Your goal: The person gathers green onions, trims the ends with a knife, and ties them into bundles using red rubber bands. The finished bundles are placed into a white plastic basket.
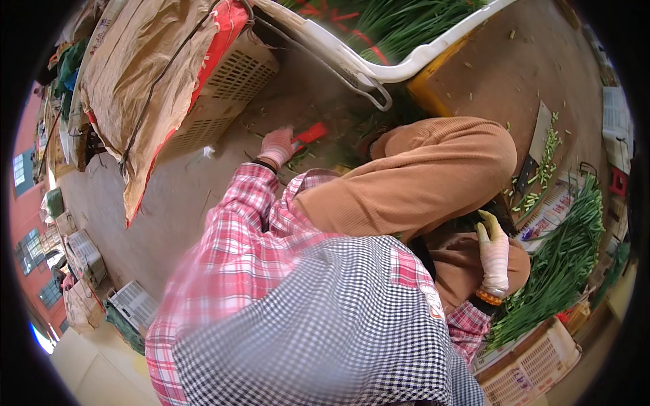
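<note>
My left hand (pixel 278 144), in a pink-striped glove, is low over the floor left of my knees, closed on a flat red object (pixel 311 133); whether it is a strip or a handle, I cannot tell. Loose green blades lie beside it. My right hand (pixel 492 248), in a striped glove with yellowed fingertips, rests by my right knee with fingers apart and nothing visible in them. Beside it, long green leafy stalks (pixel 553 269), resembling garlic chives, lie in a pile. A broad-bladed knife (pixel 539 133) with a dark handle lies beyond, near cut stem ends (pixel 546 165).
A white plastic crate (pixel 406 68) holds more green stalks and red ties ahead. A slatted plastic basket (pixel 228 86) with brown paper sacking (pixel 147 66) stands front left. A metal hook (pixel 378 99) juts below the crate. Another slatted crate (pixel 533 365) is at lower right.
</note>
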The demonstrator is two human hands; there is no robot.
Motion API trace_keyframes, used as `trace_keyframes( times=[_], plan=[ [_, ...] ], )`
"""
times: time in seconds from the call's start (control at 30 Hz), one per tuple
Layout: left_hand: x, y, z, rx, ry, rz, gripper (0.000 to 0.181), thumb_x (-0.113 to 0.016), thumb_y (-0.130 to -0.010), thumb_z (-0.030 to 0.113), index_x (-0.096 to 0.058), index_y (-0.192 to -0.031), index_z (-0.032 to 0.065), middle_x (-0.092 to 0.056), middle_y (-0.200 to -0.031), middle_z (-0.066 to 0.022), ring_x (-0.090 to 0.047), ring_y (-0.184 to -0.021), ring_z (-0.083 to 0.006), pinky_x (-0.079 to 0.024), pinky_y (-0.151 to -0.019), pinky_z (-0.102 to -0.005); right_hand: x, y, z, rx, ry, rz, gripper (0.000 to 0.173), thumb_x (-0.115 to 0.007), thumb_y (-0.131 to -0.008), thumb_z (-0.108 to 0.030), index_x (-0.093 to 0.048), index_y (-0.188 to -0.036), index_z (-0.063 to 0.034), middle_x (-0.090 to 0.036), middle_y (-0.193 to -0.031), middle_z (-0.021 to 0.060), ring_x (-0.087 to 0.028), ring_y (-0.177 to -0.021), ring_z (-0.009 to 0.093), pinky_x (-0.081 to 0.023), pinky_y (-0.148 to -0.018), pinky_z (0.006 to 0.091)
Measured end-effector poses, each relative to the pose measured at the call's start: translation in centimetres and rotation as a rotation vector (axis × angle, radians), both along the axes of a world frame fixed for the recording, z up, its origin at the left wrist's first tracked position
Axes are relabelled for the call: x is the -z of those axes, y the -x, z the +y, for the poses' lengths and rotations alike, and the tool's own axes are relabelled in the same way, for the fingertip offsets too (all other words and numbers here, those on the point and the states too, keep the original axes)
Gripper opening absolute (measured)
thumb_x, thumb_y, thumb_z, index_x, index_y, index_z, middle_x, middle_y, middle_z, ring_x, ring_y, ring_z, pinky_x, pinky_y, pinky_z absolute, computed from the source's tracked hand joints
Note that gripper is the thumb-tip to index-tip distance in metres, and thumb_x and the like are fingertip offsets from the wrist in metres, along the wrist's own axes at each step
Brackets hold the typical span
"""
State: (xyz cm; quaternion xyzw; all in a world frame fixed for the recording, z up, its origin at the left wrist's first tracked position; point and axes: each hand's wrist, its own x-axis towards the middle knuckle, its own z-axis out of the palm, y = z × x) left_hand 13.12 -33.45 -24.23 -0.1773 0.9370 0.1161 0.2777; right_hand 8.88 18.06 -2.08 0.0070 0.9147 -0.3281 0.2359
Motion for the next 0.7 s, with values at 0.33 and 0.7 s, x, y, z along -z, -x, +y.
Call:
trace_keyframes(
  times=[0.33,0.7],
  plan=[
    [8.8,0.1,1.4,0.128,0.169,-0.056,0.057,-0.068,-0.075,0.03,-0.048,-0.125,0.0109,-0.053,-0.126,-0.0159,-0.055,-0.114,-0.0312,-0.045,-0.091,-0.0463,0.7,0.0,-0.2,0.1,-0.171,0.159,0.031,-0.056,-0.093,-0.006,-0.056,-0.123,0.0016,-0.066,-0.11,0.0144,-0.062,-0.098,0.023,-0.047,-0.09,0.032],
    [-6.3,-0.1,-1.7,-0.595,-1.358,0.236,0.056,-0.063,-0.082,0.029,-0.044,-0.13,0.0077,-0.057,-0.087,-0.0015,-0.053,-0.07,-0.0094,-0.043,-0.061,-0.0228,-8.7,5.3,-15.5,0.115,0.195,0.806,0.027,-0.052,-0.092,-0.001,-0.06,-0.118,0.0006,-0.063,-0.116,0.011,-0.062,-0.101,0.021,-0.048,-0.091,0.0316]
  ],
)
